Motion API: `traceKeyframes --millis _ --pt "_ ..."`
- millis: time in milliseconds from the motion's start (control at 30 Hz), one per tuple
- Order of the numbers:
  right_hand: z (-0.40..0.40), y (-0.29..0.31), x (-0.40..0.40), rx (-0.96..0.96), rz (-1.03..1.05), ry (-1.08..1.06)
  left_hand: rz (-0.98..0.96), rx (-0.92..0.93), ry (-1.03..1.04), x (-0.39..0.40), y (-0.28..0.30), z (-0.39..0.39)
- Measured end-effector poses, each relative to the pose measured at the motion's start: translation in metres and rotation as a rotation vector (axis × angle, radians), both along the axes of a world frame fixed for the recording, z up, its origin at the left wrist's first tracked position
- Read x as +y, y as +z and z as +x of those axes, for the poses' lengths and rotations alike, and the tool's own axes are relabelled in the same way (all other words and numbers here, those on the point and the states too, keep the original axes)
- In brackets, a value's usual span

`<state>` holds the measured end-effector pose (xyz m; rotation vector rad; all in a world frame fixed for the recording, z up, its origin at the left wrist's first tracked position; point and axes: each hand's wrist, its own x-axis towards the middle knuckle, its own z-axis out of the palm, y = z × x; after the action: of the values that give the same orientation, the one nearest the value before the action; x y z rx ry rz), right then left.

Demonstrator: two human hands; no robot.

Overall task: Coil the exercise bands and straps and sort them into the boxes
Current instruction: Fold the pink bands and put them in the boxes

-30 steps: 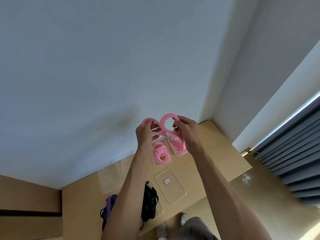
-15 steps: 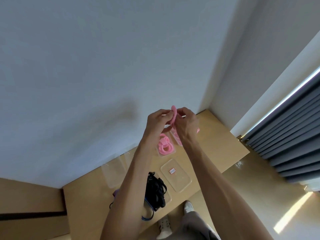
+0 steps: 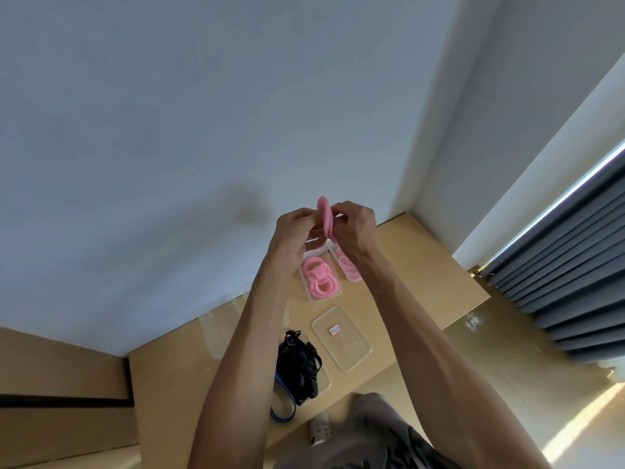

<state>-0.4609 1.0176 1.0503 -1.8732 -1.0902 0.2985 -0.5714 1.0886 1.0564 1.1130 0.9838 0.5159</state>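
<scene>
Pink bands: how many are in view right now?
3. One held up in both hands; one coiled in the left clear box; one in the box beside it, partly hidden by the right wrist.

pink band (image 3: 326, 216), black straps (image 3: 299, 365) (blue-edged), tan table (image 3: 416, 282)

A pink band (image 3: 326, 216), folded edge-on, is held up between the left hand (image 3: 293, 231) and right hand (image 3: 353, 228). Below, one clear box (image 3: 309, 289) holds a coiled pink band (image 3: 319, 277); the box beside it (image 3: 355, 279) holds another. A box (image 3: 323, 384) nearer the person holds black straps (image 3: 297, 365).
</scene>
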Motion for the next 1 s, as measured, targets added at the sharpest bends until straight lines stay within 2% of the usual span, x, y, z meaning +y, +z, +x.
traceKeyframes --millis 133,233,367,533,633,767,867,1000 --pt "0.014 -0.001 -0.003 0.016 -0.025 0.03 0.009 -0.025 -0.005 -0.008 0.005 0.011" --pt "0.022 -0.003 -0.005 0.098 -0.021 0.071 0.064 -0.009 0.0 -0.012 0.007 0.019" --pt "0.031 -0.011 -0.009 0.114 -0.059 0.164 0.143 0.124 0.028 -0.013 0.007 0.029" --pt "0.028 -0.019 -0.018 0.473 0.053 0.233 0.297 0.276 0.175 -0.014 0.001 0.043" --pt "0.03 -0.021 -0.018 0.455 -0.008 0.187 0.376 0.306 0.164 -0.015 0.0 0.044" --pt "0.038 -0.024 -0.016 0.409 0.042 0.038 0.354 0.245 0.155 -0.015 0.0 0.043" --pt "0.04 -0.029 -0.017 0.398 0.052 0.02 0.339 0.234 0.163 -0.015 0.001 0.047" --pt "0.038 -0.036 -0.022 0.404 0.031 0.047 0.163 0.213 0.291 -0.017 0.004 0.053"
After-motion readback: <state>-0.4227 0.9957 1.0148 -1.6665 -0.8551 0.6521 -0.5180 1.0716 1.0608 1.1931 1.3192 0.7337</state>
